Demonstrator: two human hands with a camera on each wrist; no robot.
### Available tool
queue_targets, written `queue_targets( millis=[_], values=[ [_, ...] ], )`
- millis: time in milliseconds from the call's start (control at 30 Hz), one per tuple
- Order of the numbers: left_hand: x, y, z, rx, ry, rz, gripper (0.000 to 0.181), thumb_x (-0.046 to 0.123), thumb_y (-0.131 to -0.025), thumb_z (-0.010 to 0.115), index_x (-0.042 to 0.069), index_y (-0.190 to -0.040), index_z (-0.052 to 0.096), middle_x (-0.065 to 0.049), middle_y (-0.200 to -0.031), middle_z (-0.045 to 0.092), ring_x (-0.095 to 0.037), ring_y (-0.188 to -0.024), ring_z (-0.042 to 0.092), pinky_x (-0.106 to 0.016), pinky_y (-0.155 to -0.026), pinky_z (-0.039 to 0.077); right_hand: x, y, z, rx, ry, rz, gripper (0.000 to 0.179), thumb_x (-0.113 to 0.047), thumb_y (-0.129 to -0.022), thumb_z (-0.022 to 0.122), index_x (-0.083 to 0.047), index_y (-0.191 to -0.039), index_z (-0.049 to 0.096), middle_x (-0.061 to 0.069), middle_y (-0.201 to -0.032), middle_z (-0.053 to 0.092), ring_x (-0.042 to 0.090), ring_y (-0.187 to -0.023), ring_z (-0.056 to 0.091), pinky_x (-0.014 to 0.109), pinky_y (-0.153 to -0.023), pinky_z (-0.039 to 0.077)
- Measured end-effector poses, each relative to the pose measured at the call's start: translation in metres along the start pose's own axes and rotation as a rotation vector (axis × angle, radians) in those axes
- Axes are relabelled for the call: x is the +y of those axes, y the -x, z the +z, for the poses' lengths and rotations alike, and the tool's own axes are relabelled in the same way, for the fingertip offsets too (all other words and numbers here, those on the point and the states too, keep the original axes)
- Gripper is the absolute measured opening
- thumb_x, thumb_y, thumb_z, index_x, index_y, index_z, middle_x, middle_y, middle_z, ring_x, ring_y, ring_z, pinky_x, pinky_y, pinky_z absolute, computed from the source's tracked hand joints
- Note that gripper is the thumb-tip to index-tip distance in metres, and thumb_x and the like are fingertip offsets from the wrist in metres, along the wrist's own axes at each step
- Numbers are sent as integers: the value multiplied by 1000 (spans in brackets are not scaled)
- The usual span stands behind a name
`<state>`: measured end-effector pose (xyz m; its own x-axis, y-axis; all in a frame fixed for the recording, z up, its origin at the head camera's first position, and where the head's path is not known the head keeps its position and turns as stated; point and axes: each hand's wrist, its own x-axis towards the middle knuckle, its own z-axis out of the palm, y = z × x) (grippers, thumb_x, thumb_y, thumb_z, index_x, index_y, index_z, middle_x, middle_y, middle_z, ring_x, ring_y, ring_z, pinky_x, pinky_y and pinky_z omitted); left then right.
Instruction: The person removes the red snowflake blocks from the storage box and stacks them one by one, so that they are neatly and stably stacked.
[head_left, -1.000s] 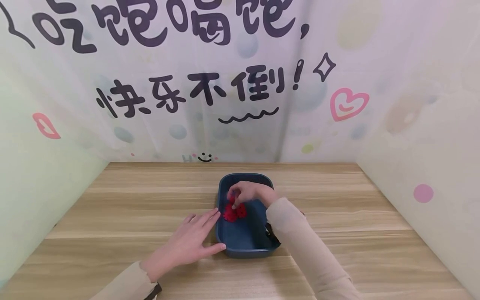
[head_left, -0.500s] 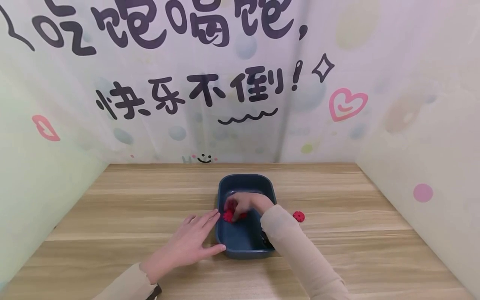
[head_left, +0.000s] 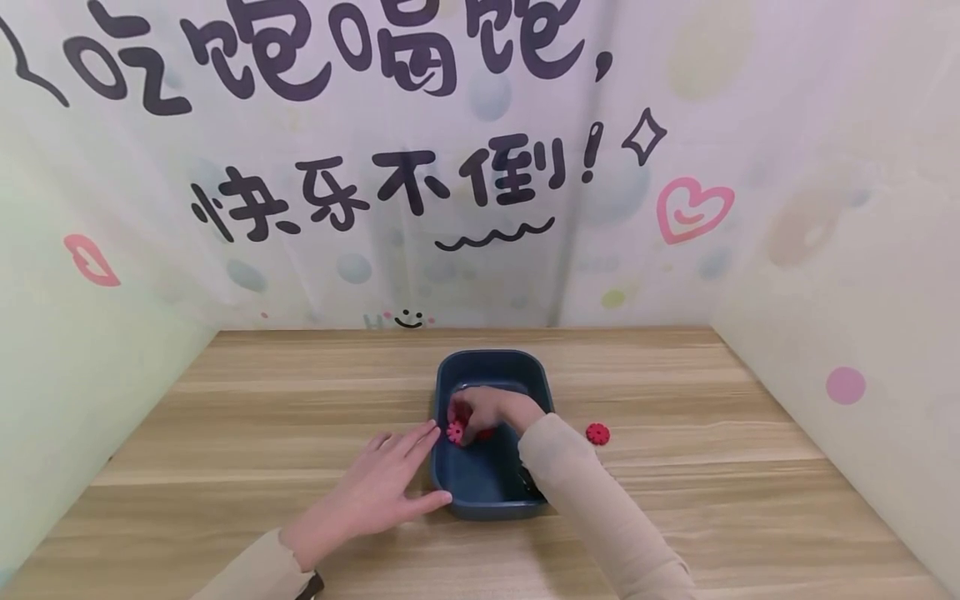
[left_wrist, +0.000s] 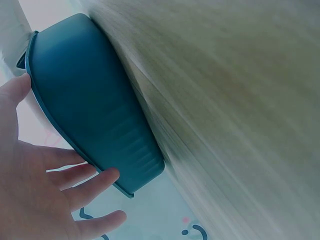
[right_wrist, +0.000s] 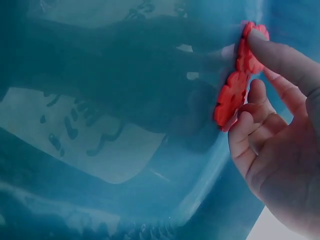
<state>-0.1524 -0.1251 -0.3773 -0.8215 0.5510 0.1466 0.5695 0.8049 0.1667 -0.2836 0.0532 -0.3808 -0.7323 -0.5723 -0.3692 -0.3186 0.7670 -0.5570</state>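
Observation:
A dark blue rectangular tub [head_left: 487,479] stands on the wooden table. Inside it, my right hand [head_left: 487,408] pinches a red notched, flower-shaped plastic disc [right_wrist: 251,47] between thumb and index finger; the other fingers curl beneath. Directly below, a second red disc [right_wrist: 231,100] overlaps the first in the right wrist view. From above, a disc face [head_left: 455,432] shows by the fingertips near the tub's left wall, and the hand hides part of the red pieces. My left hand [head_left: 367,487] rests at the tub's left rim, its fingers spread and fairly straight, thumb near the front corner.
Another red notched disc [head_left: 597,433] lies on the table [head_left: 720,500] just right of the tub, beyond my right sleeve [head_left: 600,500]. Pale walls enclose the table on the left and right, and a printed cloth [head_left: 337,283] hangs behind it.
My right hand has dropped lower into the tub, onto the red discs. The disc on the table came out from behind my sleeve as the forearm shifted. The left hand has stayed put.

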Motion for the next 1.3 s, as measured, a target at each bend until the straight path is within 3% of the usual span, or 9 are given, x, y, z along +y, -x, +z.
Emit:
queue_targets(
  millis=[233,600,933,1300],
  values=[
    [0,0,0,-3,2,-2,78,61,-79,46,4,-133,39,-8,-137,35,-22,-121,35,-51,-92,29,0,-2,1,30,25,4,26,-10,-73,71,-19,-88,52,-2,-85,53,16,-79,50,28,-66,44],
    [0,0,1,1,-6,2,79,62,-80,44,4,-133,38,-8,-137,34,-21,-121,34,-50,-92,29,-1,1,2,-10,-28,-4,30,-9,-75,70,-21,-97,53,-3,-90,51,16,-85,48,32,-73,44],
    [0,0,1,3,-1,-1,79,62,-80,45,4,-134,38,-8,-137,34,-21,-121,34,-50,-93,28,0,2,1,-13,-43,-2,29,-9,-74,70,-19,-96,53,-2,-89,53,17,-82,50,30,-69,45],
    [0,0,2,13,1,3,78,60,-80,47,4,-133,39,-9,-136,35,-22,-120,35,-51,-92,29,-9,11,-24,42,-25,-43,35,-10,-70,74,-16,-97,51,1,-89,53,18,-81,52,28,-67,46]
  ],
)
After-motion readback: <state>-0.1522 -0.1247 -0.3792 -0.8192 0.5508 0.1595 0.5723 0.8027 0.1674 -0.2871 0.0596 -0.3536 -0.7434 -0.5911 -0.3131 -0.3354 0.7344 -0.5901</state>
